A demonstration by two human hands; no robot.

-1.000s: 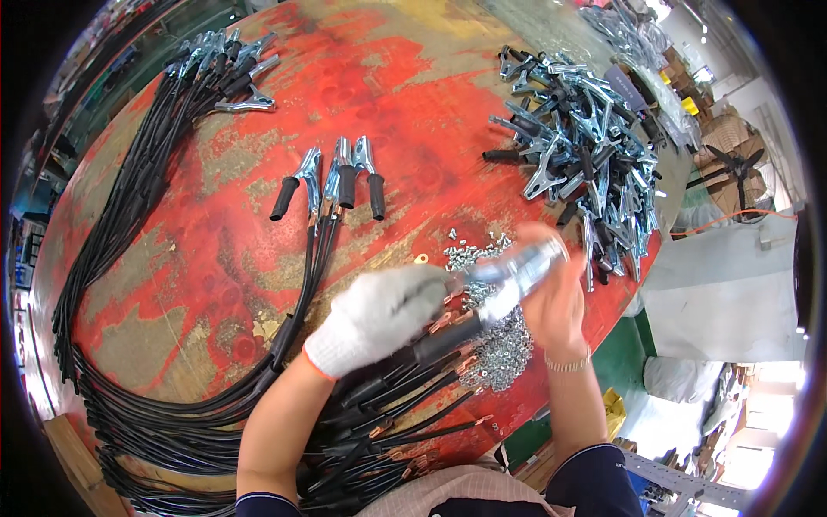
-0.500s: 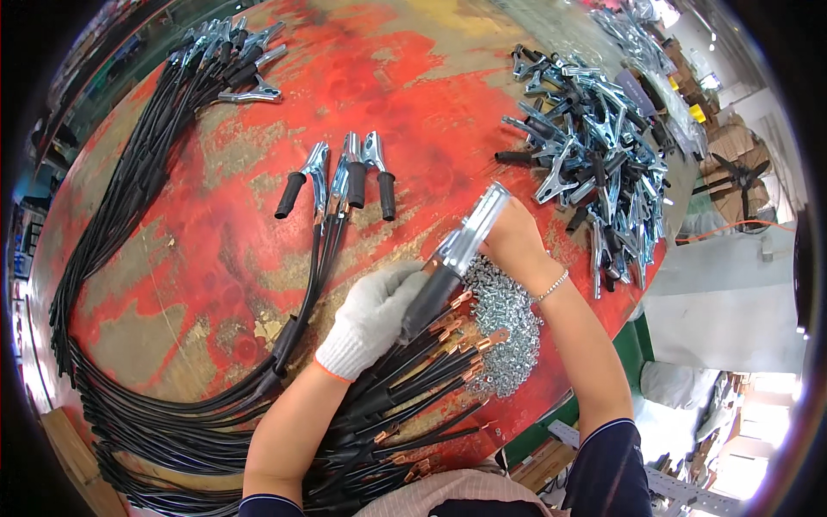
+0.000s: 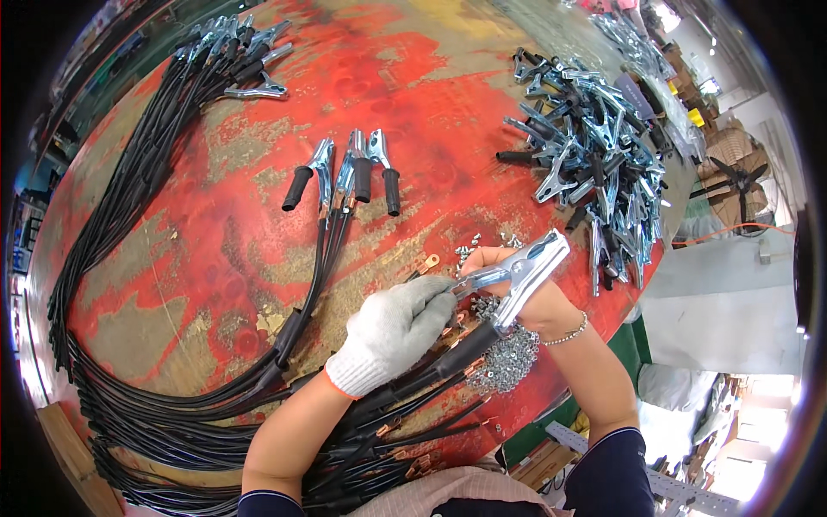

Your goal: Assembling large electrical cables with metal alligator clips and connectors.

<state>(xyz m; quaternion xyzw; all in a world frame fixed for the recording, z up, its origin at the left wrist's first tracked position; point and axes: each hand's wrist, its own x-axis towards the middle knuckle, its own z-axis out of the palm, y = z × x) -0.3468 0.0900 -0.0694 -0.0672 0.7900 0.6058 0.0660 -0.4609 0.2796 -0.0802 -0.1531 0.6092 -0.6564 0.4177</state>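
A silver battery clamp (image 3: 523,277) with a black grip sleeve (image 3: 465,355) is held above the near part of the table, jaws pointing up and right. My left hand (image 3: 398,329), in a white knit glove, is closed on the clamp's other arm. My right hand (image 3: 532,303), bare with a bracelet at the wrist, curls behind the clamp; the clamp partly hides its fingers. A copper ring lug (image 3: 431,262) on a black cable shows just beyond the gloved fingers. Beneath the hands lies a heap of small silver nuts or bolts (image 3: 506,362).
Three clamps joined to cables (image 3: 355,168) lie mid-table. Finished-looking cables with clamps (image 3: 228,47) stretch along the left. Loose clamps (image 3: 594,155) are piled at the right. Black cables with bare copper lugs (image 3: 388,428) lie near my body on the worn red table (image 3: 448,95). A fan (image 3: 741,183) stands beyond.
The clamp has turned and moved right, its jaws now farther right and its sleeve lower. My left hand has shifted right; my right hand has moved lower, behind the clamp's middle.
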